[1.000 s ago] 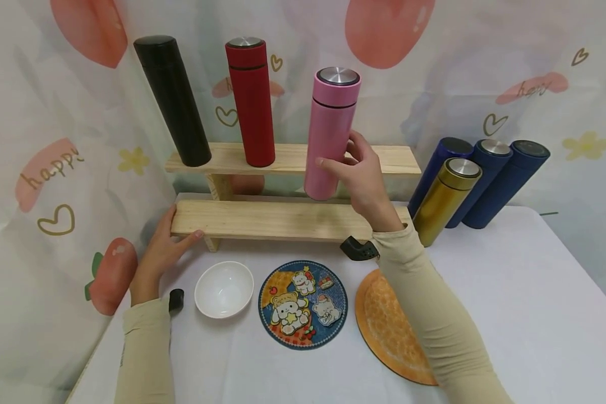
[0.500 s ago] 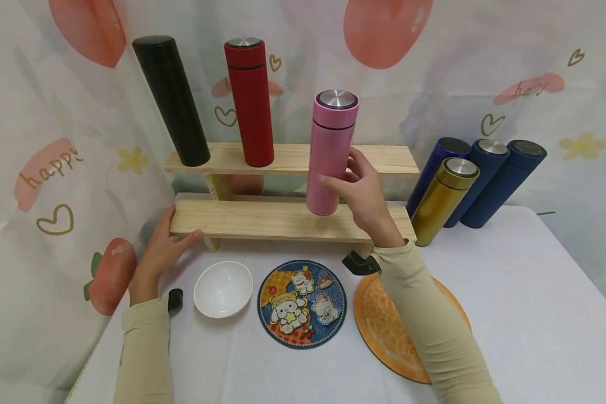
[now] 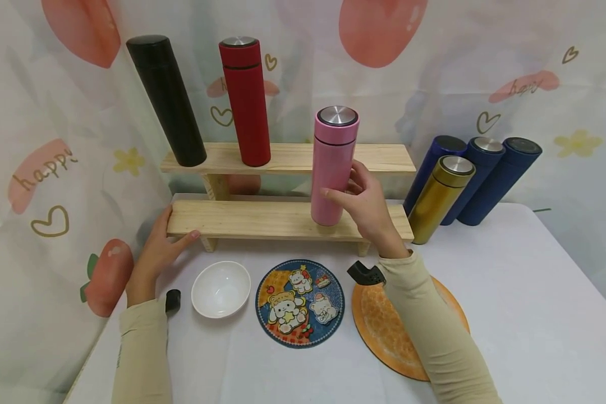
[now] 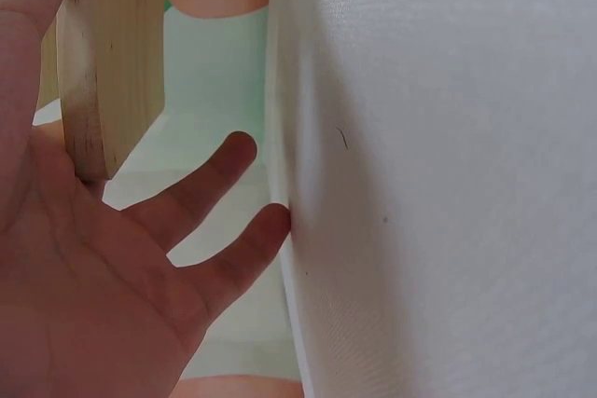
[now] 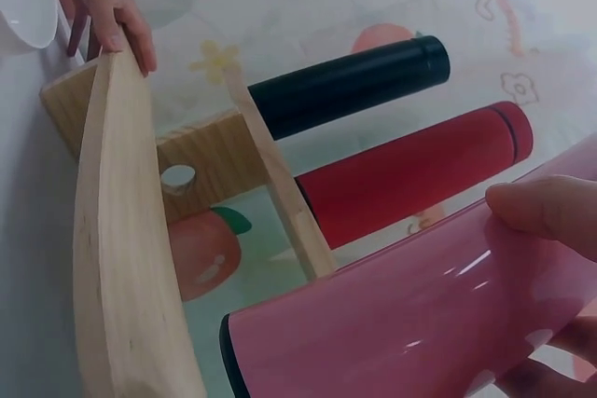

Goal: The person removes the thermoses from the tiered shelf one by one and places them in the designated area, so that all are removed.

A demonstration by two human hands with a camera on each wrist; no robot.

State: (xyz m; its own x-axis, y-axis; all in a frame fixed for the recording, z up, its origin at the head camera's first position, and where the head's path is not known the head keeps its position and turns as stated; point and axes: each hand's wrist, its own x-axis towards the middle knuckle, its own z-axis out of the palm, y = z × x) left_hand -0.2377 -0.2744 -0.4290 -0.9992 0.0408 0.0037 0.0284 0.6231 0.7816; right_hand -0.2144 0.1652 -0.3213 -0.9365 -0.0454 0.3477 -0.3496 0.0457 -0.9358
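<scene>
While the right hand grips one bottle, six others stand.

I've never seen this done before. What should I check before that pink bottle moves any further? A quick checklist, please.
1. Pink bottle held: ok, the right hand grips its side.
2. Bottle upright: ok, metal-topped lid uppermost.
3. Lower board steadied: ok, the left hand grips its left end.
4. Neighbors apart: ok, the red bottle and black bottle stand on the upper board, not touching the pink one.
5. Base fully on the lower board: cannot tell.
</scene>
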